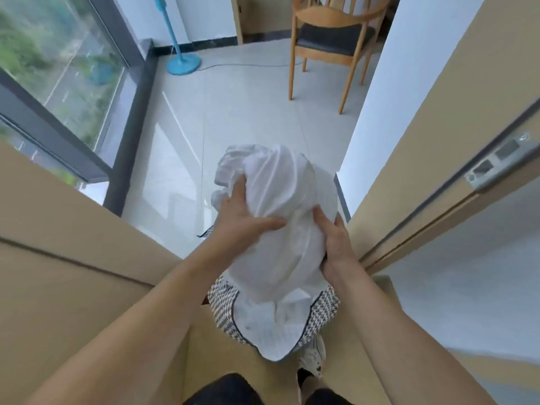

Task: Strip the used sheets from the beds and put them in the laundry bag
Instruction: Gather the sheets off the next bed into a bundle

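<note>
1. The sheets (280, 206), a white bundle bunched into a tall lump, stand up out of the open mouth of the laundry bag (223, 302), low in the middle of the doorway, with their lower end down inside it.
2. The laundry bag has a black-and-white houndstooth outside with dark piping along the rim and a pale lining; its rim splays out on both sides of the bundle.
3. The left hand (242, 220) lies on the left flank of the sheets with the fingers spread and fairly straight, one finger reaching up into a fold and the thumb stretched across the front of the cloth.
4. The right hand (333, 241) clasps the right flank, thumb on the front; its fingers wrap round behind the cloth, so I cannot see where they end.
5. Both bare forearms reach in from the bottom corners and meet at the bundle.
6. A light shoe (314, 356) shows just beneath the bag.
7. Beyond lie pale floor tiles (248, 112), a wooden chair (330, 39) with a dark seat, the blue base of a standing fan (183, 63) with its cord trailing, and a large window (52, 68) on the left.
</note>
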Motion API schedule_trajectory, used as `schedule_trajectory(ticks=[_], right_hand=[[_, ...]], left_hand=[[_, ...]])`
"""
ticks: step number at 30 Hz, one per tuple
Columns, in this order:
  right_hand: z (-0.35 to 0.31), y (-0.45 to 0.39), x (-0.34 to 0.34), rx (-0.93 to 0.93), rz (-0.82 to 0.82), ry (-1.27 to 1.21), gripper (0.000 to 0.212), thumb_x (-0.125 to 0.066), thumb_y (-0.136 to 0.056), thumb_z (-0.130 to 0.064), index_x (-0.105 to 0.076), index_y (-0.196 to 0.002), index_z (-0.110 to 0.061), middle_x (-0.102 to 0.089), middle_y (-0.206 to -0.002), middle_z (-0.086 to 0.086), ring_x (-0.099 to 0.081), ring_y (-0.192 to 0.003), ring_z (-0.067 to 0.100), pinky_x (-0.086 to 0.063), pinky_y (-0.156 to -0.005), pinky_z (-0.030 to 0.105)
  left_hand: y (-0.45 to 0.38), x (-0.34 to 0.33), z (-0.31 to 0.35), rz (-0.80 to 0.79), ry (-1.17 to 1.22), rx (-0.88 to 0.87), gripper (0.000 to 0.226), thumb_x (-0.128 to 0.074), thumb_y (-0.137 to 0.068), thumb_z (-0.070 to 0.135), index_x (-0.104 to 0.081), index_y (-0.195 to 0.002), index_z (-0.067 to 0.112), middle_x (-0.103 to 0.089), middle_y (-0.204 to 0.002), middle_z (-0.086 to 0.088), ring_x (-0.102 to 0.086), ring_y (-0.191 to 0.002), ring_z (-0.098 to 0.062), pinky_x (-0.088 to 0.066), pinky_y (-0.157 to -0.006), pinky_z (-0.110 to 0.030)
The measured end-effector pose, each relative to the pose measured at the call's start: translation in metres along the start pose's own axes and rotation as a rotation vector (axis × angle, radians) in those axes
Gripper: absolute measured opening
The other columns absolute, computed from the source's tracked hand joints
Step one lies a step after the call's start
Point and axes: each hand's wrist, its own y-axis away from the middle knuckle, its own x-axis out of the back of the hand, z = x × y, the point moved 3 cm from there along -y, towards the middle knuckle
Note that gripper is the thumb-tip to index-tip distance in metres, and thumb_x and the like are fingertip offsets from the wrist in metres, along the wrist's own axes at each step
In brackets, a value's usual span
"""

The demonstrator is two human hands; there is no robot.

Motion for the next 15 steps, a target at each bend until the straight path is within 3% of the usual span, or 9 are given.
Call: schedule_trajectory(ticks=[3, 4, 7, 9, 11, 13, 15], right_hand=[[0.031, -0.064, -0.001, -0.205, 0.037, -0.112, 0.083, -0.089, -0.072, -0.057, -0.062, -0.141, -0.021, -0.068, -0.134, 0.017, -0.066, -0.121, 0.041, -0.051, -0.103, 0.063], [0.044, -0.08, 0.002, -0.27, 0.041, -0.141, 0.08, -0.083, -0.078, -0.062, -0.061, -0.142, -0.02, -0.065, -0.138, 0.019, -0.063, -0.125, 0.042, -0.048, -0.106, 0.063], [0.099, -0.118, 0.031, -0.482, 0.06, -0.209, 0.064, -0.054, -0.097, -0.064, -0.067, -0.134, -0.014, -0.069, -0.131, 0.021, -0.069, -0.117, 0.038, -0.053, -0.099, 0.052], [0.142, -0.128, 0.057, -0.578, 0.112, -0.232, 0.066, -0.048, -0.098, -0.064, -0.066, -0.135, -0.012, -0.069, -0.129, 0.023, -0.07, -0.115, 0.038, -0.055, -0.095, 0.049], [0.18, -0.127, 0.079, -0.655, 0.18, -0.176, 0.062, -0.049, -0.099, -0.06, -0.067, -0.133, -0.011, -0.071, -0.124, 0.023, -0.07, -0.113, 0.04, -0.053, -0.097, 0.051], [0.21, -0.121, 0.096, -0.755, 0.276, -0.074, 0.052, -0.053, -0.1, -0.056, -0.07, -0.119, -0.012, -0.077, -0.108, 0.021, -0.072, -0.103, 0.04, -0.055, -0.088, 0.049], [0.237, -0.116, 0.112, -0.847, 0.375, 0.056, 0.05, -0.065, -0.093, -0.057, -0.068, -0.12, -0.014, -0.078, -0.105, 0.017, -0.071, -0.103, 0.035, -0.057, -0.085, 0.046]], left_hand=[[-0.055, -0.02, -0.007, -0.029, -0.192, 0.003, 0.13, -0.092, -0.061, 0.045, -0.007, -0.16, 0.046, -0.031, -0.152, 0.005, -0.043, -0.131, -0.018, -0.039, -0.101, -0.028], [-0.069, -0.032, -0.015, -0.037, -0.275, -0.001, 0.127, -0.09, -0.067, 0.043, -0.004, -0.16, 0.046, -0.027, -0.155, 0.001, -0.041, -0.134, -0.021, -0.037, -0.097, -0.028], [-0.1, -0.083, -0.07, -0.124, -0.396, 0.065, 0.119, -0.083, -0.073, 0.046, 0.002, -0.155, 0.055, -0.002, -0.168, -0.003, -0.024, -0.151, -0.033, -0.041, -0.109, -0.046], [-0.106, -0.117, -0.119, -0.239, -0.41, 0.207, 0.115, -0.079, -0.079, 0.043, 0.006, -0.156, 0.054, 0.014, -0.169, 0.0, -0.009, -0.156, -0.034, -0.038, -0.114, -0.054], [-0.104, -0.143, -0.174, -0.333, -0.41, 0.341, 0.116, -0.077, -0.082, 0.041, 0.009, -0.158, 0.05, 0.017, -0.169, -0.002, -0.006, -0.156, -0.033, -0.035, -0.117, -0.053], [-0.101, -0.156, -0.224, -0.41, -0.347, 0.478, 0.118, -0.079, -0.082, 0.04, 0.01, -0.159, 0.047, 0.013, -0.17, -0.005, -0.006, -0.156, -0.033, -0.03, -0.12, -0.051], [-0.105, -0.162, -0.271, -0.468, -0.231, 0.588, 0.117, -0.08, -0.082, 0.037, 0.006, -0.16, 0.045, 0.005, -0.17, -0.006, -0.01, -0.156, -0.03, -0.03, -0.121, -0.051]])
